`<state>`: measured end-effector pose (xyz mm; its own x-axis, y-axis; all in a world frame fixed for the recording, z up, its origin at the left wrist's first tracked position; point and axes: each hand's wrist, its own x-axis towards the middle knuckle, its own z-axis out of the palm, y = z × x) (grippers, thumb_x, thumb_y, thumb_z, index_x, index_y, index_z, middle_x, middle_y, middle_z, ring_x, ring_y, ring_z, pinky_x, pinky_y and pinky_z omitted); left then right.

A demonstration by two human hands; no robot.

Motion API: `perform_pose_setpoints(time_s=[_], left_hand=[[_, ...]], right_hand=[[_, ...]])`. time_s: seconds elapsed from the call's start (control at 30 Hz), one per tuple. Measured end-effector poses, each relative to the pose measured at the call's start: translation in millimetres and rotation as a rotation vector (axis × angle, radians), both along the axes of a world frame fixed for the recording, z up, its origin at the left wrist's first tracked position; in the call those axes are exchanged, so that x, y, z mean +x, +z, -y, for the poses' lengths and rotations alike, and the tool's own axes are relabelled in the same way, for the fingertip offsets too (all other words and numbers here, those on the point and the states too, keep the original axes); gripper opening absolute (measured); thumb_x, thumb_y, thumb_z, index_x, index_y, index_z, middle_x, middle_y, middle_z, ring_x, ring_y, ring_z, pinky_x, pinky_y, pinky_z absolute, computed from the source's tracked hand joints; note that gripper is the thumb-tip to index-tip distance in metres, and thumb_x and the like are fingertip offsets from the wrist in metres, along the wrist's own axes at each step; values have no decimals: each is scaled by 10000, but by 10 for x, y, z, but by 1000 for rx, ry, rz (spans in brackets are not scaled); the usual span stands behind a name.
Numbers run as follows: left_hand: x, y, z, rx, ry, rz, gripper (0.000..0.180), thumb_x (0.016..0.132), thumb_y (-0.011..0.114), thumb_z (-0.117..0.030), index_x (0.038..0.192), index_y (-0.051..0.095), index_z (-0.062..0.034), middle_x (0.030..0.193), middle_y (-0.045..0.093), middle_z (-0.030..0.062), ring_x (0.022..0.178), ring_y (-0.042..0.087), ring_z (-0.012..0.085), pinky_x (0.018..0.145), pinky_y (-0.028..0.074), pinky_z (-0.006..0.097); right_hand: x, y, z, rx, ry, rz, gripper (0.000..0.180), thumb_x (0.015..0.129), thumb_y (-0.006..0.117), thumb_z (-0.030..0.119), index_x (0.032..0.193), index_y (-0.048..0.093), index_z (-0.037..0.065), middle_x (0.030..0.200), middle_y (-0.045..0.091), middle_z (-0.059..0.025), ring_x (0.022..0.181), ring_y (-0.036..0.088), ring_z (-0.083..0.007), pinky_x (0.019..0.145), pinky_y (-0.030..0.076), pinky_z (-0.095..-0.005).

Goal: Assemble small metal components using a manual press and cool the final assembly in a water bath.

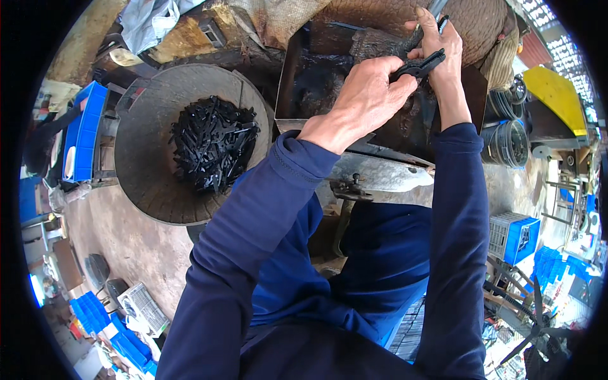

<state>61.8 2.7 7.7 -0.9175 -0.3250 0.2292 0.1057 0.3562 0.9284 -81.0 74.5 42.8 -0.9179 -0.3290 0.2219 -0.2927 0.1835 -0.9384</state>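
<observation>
My left hand (373, 92) is closed on a narrow black part (423, 65), whose free end points right toward my other hand. Its kind is not plain: it is long, slightly jagged and dark like blackened metal. Close by, my right hand (445, 54) has its fingers curled at the upper right, with a pale, ridged edge showing beside them; what they grip is mostly hidden. Both hands are above an open metal trough (292, 95) with a dark, wet-looking inside. To the left, a wide round pan (142, 149) holds a heap of similar black pieces (215, 145).
A blue bin (81, 136) stands left of the pan. Blue and white crates (142, 307) sit at the lower left, and another blue crate (520, 237) is at the right. Wire coils (506, 142) lie beyond the trough, near a yellow panel (554, 98). A fan (538, 326) stands at the lower right.
</observation>
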Motion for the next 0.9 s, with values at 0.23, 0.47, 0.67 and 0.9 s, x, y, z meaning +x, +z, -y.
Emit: perform_pose_setpoints(time_s=[0.23,0.47,0.67,0.9], left_hand=[[-12,-7,-6,-11,41,-27,285,874,647,-225,806,607,48,632,570,222,580,584,353,569,467,436],[-13,-13,-2,-38,37,-22,280,869,648,-227,794,608,40,627,569,221,572,584,352,562,464,440],[-12,-16,14,-66,45,-28,280,866,652,-229,791,609,36,625,571,219,564,584,345,557,465,438],[-14,-23,19,-60,39,-17,289,870,647,-241,816,616,41,631,573,218,559,579,335,554,465,434]], right_hand=[[-75,-77,-10,-27,21,-31,425,947,626,428,979,577,7,833,653,-104,523,567,-163,420,459,-277],[-128,-123,-30,-38,38,-41,431,946,627,434,976,582,7,823,651,-100,511,560,-159,417,455,-278],[-92,-110,-21,-34,37,-36,417,947,628,426,967,584,12,804,646,-94,500,553,-154,408,447,-276],[-96,-112,-7,-55,42,-12,404,951,627,418,977,581,18,805,645,-92,497,550,-152,403,443,-274]])
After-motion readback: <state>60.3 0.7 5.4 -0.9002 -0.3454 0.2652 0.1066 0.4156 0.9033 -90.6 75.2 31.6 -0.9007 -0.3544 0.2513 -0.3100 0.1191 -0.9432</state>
